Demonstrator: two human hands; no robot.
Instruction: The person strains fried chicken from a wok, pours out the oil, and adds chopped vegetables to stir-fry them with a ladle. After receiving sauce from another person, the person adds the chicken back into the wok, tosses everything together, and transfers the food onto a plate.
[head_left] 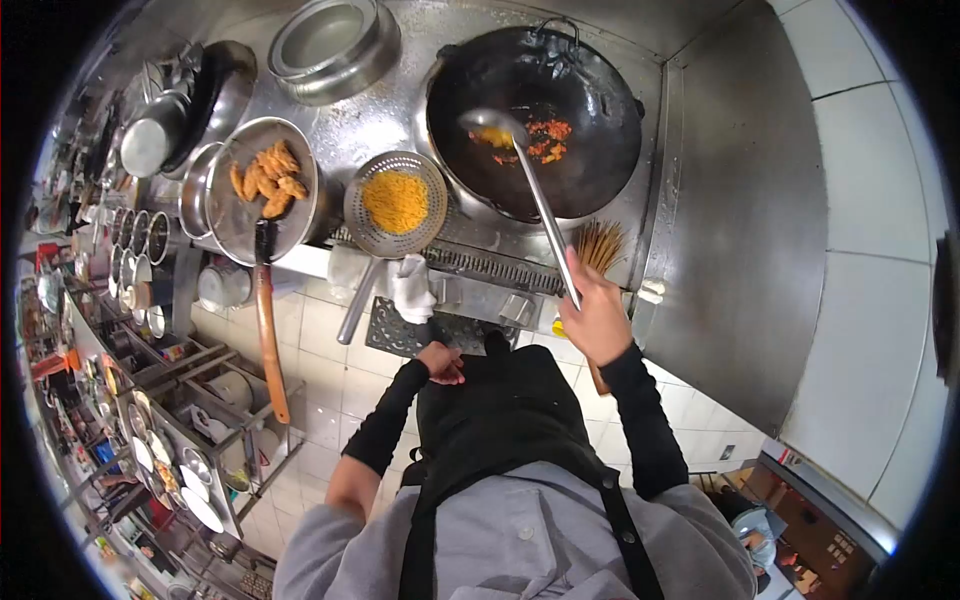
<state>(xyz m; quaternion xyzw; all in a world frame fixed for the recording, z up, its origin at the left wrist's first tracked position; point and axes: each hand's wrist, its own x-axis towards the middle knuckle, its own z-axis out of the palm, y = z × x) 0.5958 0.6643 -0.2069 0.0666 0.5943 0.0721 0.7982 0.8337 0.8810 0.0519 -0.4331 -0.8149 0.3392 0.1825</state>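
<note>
A black wok [590, 170] sits on the stove, with red and orange bits of food [548, 140] in it. My right hand [597, 310] is wrapped round the handle of a metal ladle [543, 205], whose bowl is over the wok beside the food. At my waist, my left hand [440, 363] has its fingers curled, close to the black apron [500, 400]; whether it holds anything is hidden. Just beyond it hangs a white cloth [411, 288]. Left of the wok, a perforated strainer [428, 225] holds yellow crumbs [395, 201].
A metal bowl [233, 215] of fried pieces [270, 175] stands farther left, with a wooden-handled tool [268, 330] across its rim. Stacked pots [325, 50] are behind. A bamboo brush [600, 248] lies near the wok's right front. Shelves with plates [203, 510] stand lower left.
</note>
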